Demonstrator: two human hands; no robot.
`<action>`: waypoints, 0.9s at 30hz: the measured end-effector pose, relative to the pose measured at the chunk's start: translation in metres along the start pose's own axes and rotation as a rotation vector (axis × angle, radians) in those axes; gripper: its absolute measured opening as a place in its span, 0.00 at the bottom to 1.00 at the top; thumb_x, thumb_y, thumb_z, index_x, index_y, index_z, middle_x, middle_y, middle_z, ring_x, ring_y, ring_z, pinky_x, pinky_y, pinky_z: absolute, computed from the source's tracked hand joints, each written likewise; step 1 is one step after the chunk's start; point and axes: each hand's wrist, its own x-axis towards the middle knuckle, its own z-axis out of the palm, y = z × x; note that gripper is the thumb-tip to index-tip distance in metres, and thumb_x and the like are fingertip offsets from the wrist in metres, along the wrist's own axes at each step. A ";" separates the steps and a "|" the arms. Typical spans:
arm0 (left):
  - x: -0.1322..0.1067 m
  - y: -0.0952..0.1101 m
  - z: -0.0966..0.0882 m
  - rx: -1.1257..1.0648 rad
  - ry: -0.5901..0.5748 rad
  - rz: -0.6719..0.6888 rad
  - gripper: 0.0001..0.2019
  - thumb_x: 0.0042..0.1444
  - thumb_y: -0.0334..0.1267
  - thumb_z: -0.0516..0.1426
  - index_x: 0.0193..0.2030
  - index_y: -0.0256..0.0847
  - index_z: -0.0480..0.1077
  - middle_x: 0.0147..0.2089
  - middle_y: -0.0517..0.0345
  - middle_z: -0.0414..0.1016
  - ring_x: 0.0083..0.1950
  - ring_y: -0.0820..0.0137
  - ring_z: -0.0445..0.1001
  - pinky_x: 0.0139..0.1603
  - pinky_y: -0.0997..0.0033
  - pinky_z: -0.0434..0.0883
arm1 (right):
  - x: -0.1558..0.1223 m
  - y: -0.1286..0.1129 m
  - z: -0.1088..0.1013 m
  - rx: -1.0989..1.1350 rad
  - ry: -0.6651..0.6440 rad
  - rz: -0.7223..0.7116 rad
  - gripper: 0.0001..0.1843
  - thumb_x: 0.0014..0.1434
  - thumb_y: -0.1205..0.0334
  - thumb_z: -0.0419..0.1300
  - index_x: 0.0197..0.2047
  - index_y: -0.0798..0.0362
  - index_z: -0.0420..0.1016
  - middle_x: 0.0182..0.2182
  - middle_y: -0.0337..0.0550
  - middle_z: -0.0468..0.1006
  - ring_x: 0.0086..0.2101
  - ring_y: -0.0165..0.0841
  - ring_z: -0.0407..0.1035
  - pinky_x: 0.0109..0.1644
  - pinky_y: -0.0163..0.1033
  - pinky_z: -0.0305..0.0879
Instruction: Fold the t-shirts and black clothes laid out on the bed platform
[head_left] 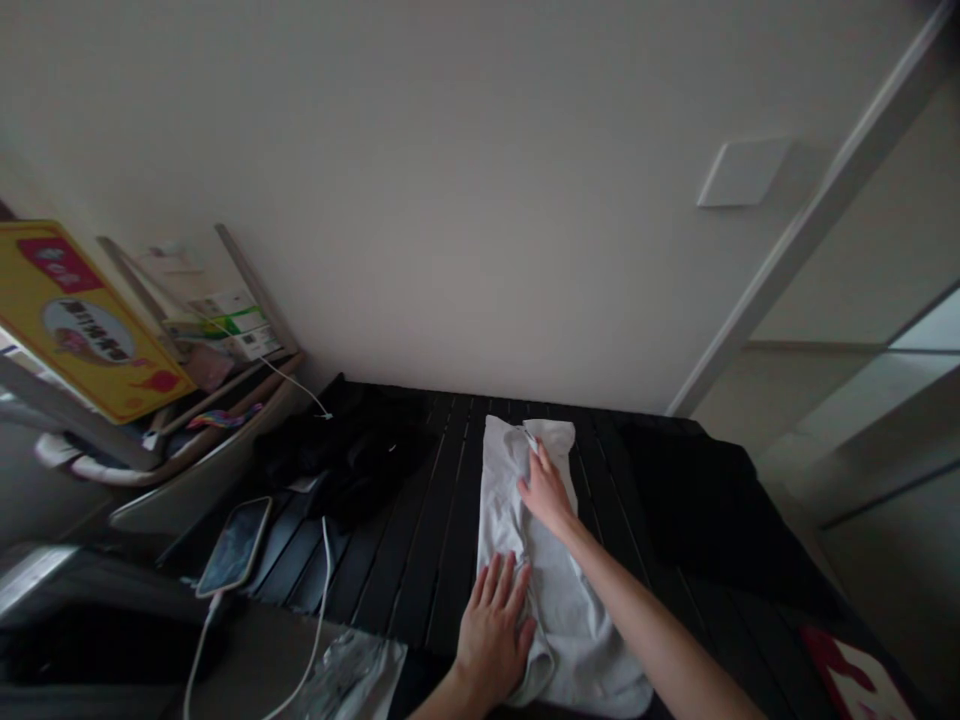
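A light grey cloth garment [529, 560] lies folded lengthwise on a dark slatted table [442, 530], its long side running away from me. My right hand [546, 490] is at the garment's far end, its fingertips gathered on the fabric beside a small pale tag [531, 438]. My left hand [491, 630] rests flat on the near left part of the garment, fingers spread, holding nothing. A rolled edge of the cloth curves past that hand.
A black cloth heap [345, 450] sits on the table's left and another [697, 500] on its right. A smartphone [234, 546] with a white cable lies at left. Crinkled plastic [352, 680] lies near me. A wall stands behind the table.
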 end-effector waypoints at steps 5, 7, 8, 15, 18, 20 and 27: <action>-0.001 -0.001 -0.001 -0.017 -0.003 0.001 0.33 0.64 0.50 0.47 0.72 0.53 0.34 0.74 0.62 0.32 0.73 0.58 0.38 0.71 0.52 0.46 | -0.015 -0.018 0.023 0.000 -0.224 -0.075 0.34 0.53 0.63 0.58 0.63 0.45 0.62 0.70 0.44 0.45 0.62 0.55 0.51 0.58 0.60 0.56; -0.001 -0.002 0.000 -0.020 0.000 0.004 0.34 0.64 0.50 0.47 0.72 0.53 0.34 0.74 0.61 0.33 0.73 0.58 0.38 0.71 0.52 0.46 | -0.022 -0.015 0.018 0.002 -0.246 -0.117 0.34 0.53 0.64 0.57 0.64 0.41 0.60 0.70 0.41 0.42 0.64 0.52 0.49 0.60 0.59 0.54; -0.001 -0.002 0.000 -0.019 0.005 0.006 0.34 0.64 0.50 0.48 0.72 0.52 0.35 0.74 0.61 0.33 0.73 0.58 0.38 0.71 0.52 0.46 | -0.026 -0.013 0.014 -0.003 -0.238 -0.123 0.35 0.55 0.65 0.56 0.66 0.41 0.56 0.70 0.42 0.40 0.64 0.49 0.49 0.61 0.55 0.54; 0.000 -0.005 0.012 0.062 0.063 0.016 0.35 0.63 0.48 0.50 0.72 0.52 0.36 0.74 0.59 0.35 0.73 0.57 0.41 0.70 0.53 0.49 | -0.073 0.015 -0.023 -0.133 -0.228 0.134 0.30 0.58 0.68 0.50 0.64 0.59 0.55 0.57 0.60 0.66 0.55 0.41 0.65 0.53 0.39 0.61; -0.001 -0.006 0.015 0.100 0.098 0.034 0.35 0.63 0.47 0.50 0.72 0.51 0.35 0.74 0.58 0.36 0.73 0.57 0.42 0.70 0.53 0.49 | -0.104 0.027 -0.035 -0.169 -0.283 0.193 0.25 0.58 0.64 0.52 0.59 0.60 0.62 0.49 0.57 0.73 0.49 0.41 0.70 0.48 0.39 0.64; -0.001 -0.006 0.016 0.104 0.113 0.039 0.35 0.63 0.48 0.50 0.72 0.50 0.35 0.74 0.58 0.36 0.73 0.57 0.42 0.70 0.53 0.50 | -0.123 0.032 -0.045 -0.200 -0.319 0.217 0.22 0.57 0.59 0.55 0.53 0.60 0.67 0.45 0.57 0.76 0.48 0.45 0.70 0.47 0.42 0.64; 0.001 -0.004 0.013 0.033 0.096 0.053 0.33 0.64 0.47 0.48 0.72 0.48 0.39 0.74 0.56 0.38 0.73 0.55 0.41 0.70 0.50 0.50 | -0.161 0.012 -0.082 -0.252 -0.407 0.218 0.16 0.58 0.67 0.51 0.49 0.56 0.71 0.51 0.56 0.73 0.46 0.42 0.73 0.46 0.43 0.65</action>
